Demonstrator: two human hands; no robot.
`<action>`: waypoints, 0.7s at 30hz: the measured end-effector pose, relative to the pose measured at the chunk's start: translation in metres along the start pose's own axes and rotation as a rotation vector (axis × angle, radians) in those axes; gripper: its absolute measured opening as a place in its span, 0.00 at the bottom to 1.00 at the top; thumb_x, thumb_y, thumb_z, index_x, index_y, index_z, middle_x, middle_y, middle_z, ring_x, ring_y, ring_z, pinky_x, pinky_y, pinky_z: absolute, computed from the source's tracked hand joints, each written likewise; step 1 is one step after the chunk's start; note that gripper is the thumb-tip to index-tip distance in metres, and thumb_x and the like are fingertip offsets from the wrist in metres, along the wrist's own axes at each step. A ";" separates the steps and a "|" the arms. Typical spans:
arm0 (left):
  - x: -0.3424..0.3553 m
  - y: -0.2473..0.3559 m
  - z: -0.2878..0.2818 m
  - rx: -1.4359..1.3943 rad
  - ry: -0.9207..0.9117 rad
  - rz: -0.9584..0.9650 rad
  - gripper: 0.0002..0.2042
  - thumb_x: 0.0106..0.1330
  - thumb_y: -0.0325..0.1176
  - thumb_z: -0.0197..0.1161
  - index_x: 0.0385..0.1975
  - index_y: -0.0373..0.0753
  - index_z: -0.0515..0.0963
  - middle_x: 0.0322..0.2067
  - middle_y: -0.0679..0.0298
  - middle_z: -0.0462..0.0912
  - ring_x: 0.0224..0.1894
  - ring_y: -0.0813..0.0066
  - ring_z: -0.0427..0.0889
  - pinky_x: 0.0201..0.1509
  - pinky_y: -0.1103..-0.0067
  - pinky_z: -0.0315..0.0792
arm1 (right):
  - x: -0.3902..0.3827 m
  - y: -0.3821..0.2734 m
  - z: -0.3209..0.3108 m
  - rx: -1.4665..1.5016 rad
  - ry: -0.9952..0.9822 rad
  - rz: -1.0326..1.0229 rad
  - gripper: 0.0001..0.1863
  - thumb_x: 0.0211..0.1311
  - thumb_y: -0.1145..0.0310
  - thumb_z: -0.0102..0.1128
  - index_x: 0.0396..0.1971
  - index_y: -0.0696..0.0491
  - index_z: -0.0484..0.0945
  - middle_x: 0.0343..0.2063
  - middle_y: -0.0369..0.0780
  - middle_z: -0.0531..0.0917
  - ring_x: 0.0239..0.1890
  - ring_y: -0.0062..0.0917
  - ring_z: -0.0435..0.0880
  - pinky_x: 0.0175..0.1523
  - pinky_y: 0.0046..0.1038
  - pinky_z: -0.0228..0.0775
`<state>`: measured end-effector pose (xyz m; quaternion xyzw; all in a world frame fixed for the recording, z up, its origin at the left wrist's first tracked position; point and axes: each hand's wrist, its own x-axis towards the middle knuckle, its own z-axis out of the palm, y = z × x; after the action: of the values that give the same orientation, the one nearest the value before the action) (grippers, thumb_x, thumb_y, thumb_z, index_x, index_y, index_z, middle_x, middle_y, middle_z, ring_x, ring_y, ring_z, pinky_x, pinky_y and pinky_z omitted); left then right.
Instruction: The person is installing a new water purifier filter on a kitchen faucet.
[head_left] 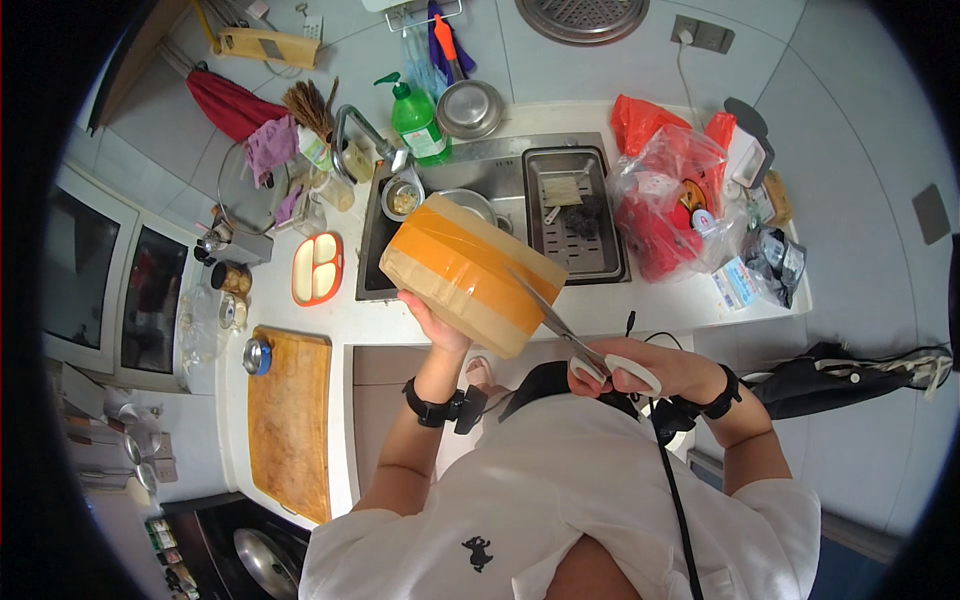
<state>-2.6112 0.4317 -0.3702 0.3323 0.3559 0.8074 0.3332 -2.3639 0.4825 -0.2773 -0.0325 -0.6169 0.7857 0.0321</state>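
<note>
A cardboard box (520, 325) with a wide band of orange tape across it is held up in front of the sink. Under its near left corner, my left hand (436, 322) grips it, most of the fingers hidden beneath. My right hand (640, 366) has its fingers through the white handles of a pair of scissors (562, 328). The blades point up and left, their tip at the taped face near the box's right end. Whether the tip pierces the tape I cannot tell.
Behind the box is a steel sink (577, 262) with a faucet (372, 135). A clear bag with red contents (660, 220) sits on the right counter. To the left are a divided tray (317, 268) and a wooden cutting board (290, 425). A black cable (677, 500) hangs down my front.
</note>
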 end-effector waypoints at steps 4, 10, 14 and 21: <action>0.003 -0.001 0.003 0.006 0.081 0.014 0.36 0.62 0.64 0.27 0.63 0.42 0.48 0.59 0.61 0.59 0.59 0.65 0.62 0.61 0.69 0.59 | 0.002 0.005 0.001 0.060 0.019 0.013 0.19 0.63 0.52 0.48 0.31 0.55 0.67 0.25 0.29 0.67 0.29 0.12 0.62 0.35 0.15 0.56; 0.013 0.006 -0.019 -0.067 -0.089 0.029 0.38 0.61 0.66 0.30 0.63 0.42 0.48 0.60 0.61 0.58 0.60 0.64 0.61 0.62 0.67 0.58 | 0.003 0.010 -0.004 0.087 0.062 0.151 0.17 0.62 0.55 0.52 0.28 0.56 0.68 0.24 0.28 0.66 0.28 0.10 0.62 0.32 0.14 0.55; 0.004 -0.002 -0.014 0.018 -0.055 0.037 0.38 0.61 0.66 0.30 0.62 0.41 0.48 0.60 0.60 0.58 0.61 0.64 0.60 0.62 0.67 0.57 | 0.012 0.002 0.002 -0.017 0.074 -0.050 0.17 0.61 0.55 0.53 0.27 0.56 0.68 0.22 0.27 0.66 0.26 0.10 0.61 0.30 0.13 0.54; 0.015 0.003 -0.032 0.097 -0.127 0.060 0.39 0.59 0.68 0.30 0.64 0.47 0.46 0.62 0.62 0.53 0.63 0.61 0.55 0.64 0.64 0.53 | 0.014 0.006 -0.005 0.123 0.051 0.067 0.19 0.59 0.53 0.55 0.26 0.55 0.69 0.21 0.28 0.67 0.25 0.11 0.62 0.27 0.15 0.55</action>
<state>-2.6453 0.4306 -0.3798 0.4093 0.3625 0.7760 0.3145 -2.3771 0.4868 -0.2843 -0.0711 -0.5652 0.8216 0.0236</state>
